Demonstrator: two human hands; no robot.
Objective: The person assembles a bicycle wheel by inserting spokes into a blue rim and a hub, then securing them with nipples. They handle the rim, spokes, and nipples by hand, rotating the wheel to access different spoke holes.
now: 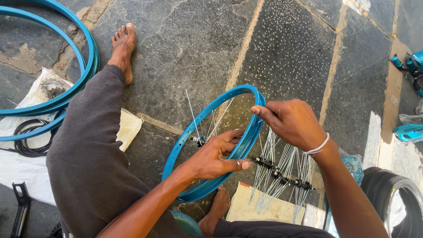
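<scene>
Person seated on stone floor (189, 39), bare feet out. Centre of frame: small blue wheel rim (200, 119) held upright. Left hand (216, 156) wraps the rim's lower right edge, thumb over the outside, fingers inside near a hub (198, 140) with a few loose spokes. Right hand (293, 123) at the rim's upper right, fingers pinched narrow on the rim edge. Spoked hubs (282, 178) lie lower right. Larger blue rims (57, 99) upper left; tyre (398, 194) far lower right.
</scene>
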